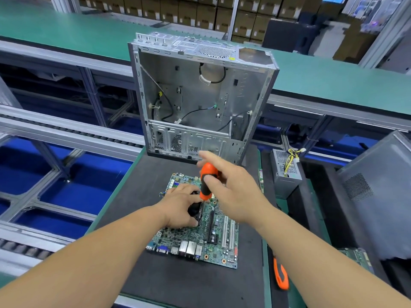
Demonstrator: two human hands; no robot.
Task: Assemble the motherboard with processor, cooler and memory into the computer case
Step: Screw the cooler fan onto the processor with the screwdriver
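The flat green printed-circuit motherboard (201, 232) lies on a dark foam mat (178, 283) before the open, upright grey sheet-metal computer case (200, 96). The left hand (180, 205) grips the round black plastic cooler (195, 210); the right hand (231, 192) pinches an upright, smooth orange-handled screwdriver (206, 181).

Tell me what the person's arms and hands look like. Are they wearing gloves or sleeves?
No gloves and no sleeves. The left hand and right hand are bare, and both forearms are uncovered as far as the picture shows. No watch, ring or wristband can be seen.
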